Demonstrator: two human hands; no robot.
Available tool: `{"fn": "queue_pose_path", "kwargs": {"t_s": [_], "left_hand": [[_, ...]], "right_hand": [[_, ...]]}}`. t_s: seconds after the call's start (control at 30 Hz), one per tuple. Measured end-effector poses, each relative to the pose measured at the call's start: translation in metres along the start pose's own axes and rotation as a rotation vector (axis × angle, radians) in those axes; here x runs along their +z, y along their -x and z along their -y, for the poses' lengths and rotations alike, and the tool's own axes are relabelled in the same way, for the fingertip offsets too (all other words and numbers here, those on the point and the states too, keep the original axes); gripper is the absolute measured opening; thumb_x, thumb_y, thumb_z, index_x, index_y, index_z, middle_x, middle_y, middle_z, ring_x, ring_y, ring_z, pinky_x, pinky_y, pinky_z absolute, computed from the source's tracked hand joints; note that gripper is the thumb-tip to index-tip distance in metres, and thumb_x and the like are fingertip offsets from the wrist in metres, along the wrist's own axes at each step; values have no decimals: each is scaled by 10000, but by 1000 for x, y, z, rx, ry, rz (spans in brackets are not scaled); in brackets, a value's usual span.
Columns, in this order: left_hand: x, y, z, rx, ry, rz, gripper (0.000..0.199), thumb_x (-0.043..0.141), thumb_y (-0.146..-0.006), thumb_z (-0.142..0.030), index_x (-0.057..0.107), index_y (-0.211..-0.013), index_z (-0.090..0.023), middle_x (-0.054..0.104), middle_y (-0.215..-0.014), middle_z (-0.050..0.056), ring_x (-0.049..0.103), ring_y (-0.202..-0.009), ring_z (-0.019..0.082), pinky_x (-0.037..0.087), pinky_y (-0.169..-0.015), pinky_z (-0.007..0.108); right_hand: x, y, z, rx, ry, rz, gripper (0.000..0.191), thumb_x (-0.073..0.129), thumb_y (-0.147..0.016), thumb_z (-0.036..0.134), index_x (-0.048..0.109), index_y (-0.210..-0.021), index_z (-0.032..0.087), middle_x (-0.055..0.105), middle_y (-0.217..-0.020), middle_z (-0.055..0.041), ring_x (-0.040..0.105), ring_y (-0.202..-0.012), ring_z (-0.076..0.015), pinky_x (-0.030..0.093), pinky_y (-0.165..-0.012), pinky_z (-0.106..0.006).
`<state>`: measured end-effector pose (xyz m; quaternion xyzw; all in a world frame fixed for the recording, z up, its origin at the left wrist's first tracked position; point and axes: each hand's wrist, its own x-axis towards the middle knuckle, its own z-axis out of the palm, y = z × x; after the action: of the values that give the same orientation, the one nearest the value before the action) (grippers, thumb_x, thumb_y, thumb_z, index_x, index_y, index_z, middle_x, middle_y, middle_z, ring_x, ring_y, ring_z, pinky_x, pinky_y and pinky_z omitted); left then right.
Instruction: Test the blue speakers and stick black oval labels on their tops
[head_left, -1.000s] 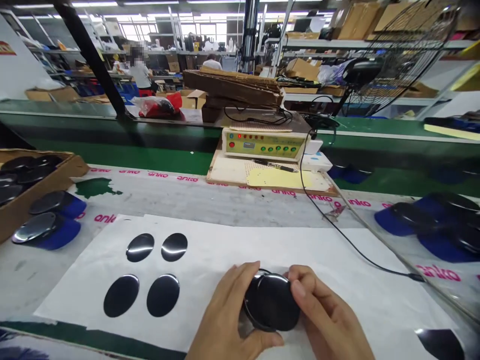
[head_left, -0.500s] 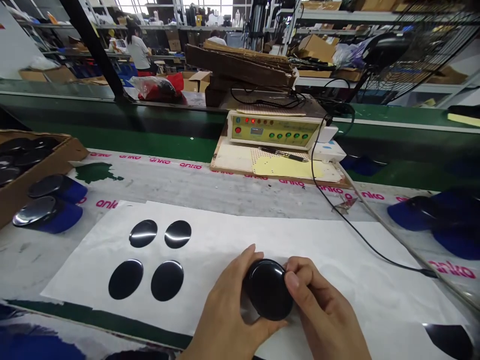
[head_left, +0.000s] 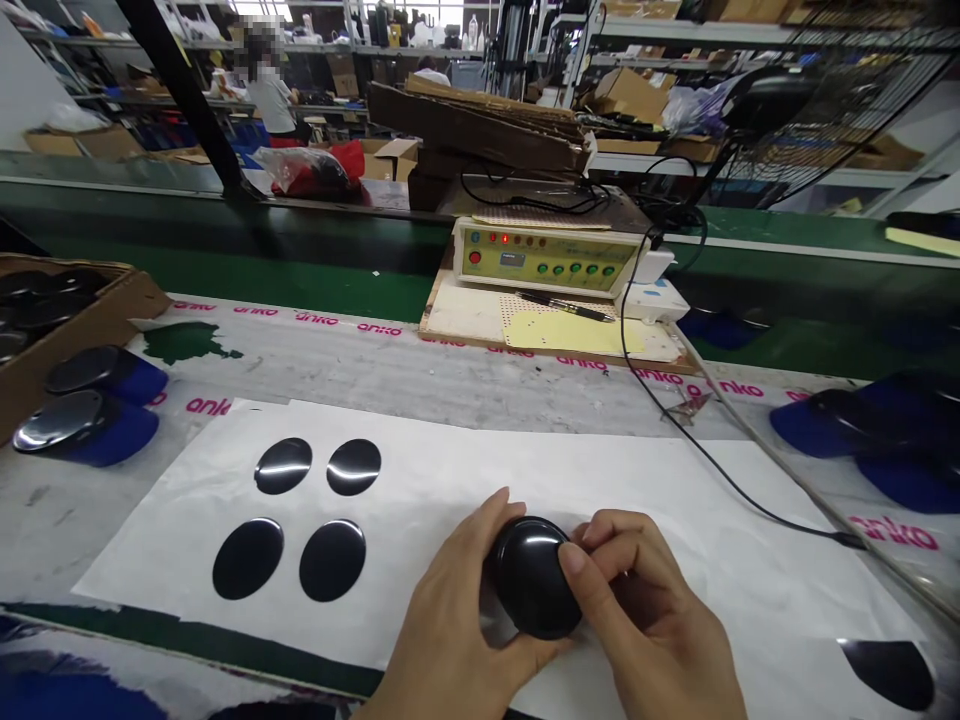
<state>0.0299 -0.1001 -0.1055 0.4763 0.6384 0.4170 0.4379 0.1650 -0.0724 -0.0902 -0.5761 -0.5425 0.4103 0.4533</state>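
A glossy black round cap-like piece [head_left: 534,585] is tilted toward me above the white sheet. My left hand [head_left: 457,620] is closed around its left side, fingers at the upper rim and thumb below. The thumb of my right hand [head_left: 649,610] presses on the upper right rim, with the other fingers curled behind it. Any body under the cap's face is hidden by my hands. To the left, several thin black discs [head_left: 332,560] lie flat on the white sheet [head_left: 420,470]. Another black disc [head_left: 889,672] rests at the lower right.
Blue-sided pieces with black tops [head_left: 86,425] stand at left beside a cardboard box [head_left: 112,305] of similar ones; more blue pieces [head_left: 904,445] sit at right. A control box [head_left: 544,260] stands at the back. A black cable [head_left: 712,470] crosses the sheet's right part.
My right thumb has slid slightly inward over the cap's rim, and the right fingers have shifted a little right. My left hand keeps its hold. The view has shifted slightly.
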Motion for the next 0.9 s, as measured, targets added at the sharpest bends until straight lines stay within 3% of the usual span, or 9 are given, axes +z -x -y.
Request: {"fn": "queue_pose_path", "kwargs": {"t_s": [0.2, 0.67, 0.73, 0.9], "left_hand": [[0, 0, -1, 1, 10, -4, 807, 818, -583, -210, 469, -1301, -335, 624, -1251, 12, 563, -1185, 257, 451, -1021, 418], [-2, 0, 1, 11, -91, -10, 830, 798, -621, -269, 410, -1346, -380, 632, -1242, -23, 625, -1096, 229, 488, -972, 360], [-2, 0, 5, 116, -176, -8, 782, 769, -669, -270, 412, -1354, -391, 612, -1273, -16, 606, -1129, 231, 483, -981, 361], [-2, -4, 17, 526, -492, -35, 585, 583, -836, -212, 427, -1360, -419, 528, -1327, 51, 574, -1166, 245, 499, -947, 352]], "right_hand": [[0, -1, 2, -72, 71, 3, 299, 605, -851, 381, 503, -622, 218, 503, -838, -43, 536, -770, -182, 479, -663, -273], [-3, -5, 1, -80, 80, 108, 310, 537, -894, 409, 441, -664, 225, 488, -737, 2, 512, -683, -151, 438, -606, -254], [-5, -7, 1, -70, 145, 140, 333, 519, -897, 439, 428, -659, 226, 468, -689, 19, 493, -623, -140, 415, -563, -251], [-15, -12, 0, -92, 367, 160, 418, 527, -880, 507, 395, -603, 222, 451, -573, 43, 428, -495, -112, 341, -462, -239]]}}
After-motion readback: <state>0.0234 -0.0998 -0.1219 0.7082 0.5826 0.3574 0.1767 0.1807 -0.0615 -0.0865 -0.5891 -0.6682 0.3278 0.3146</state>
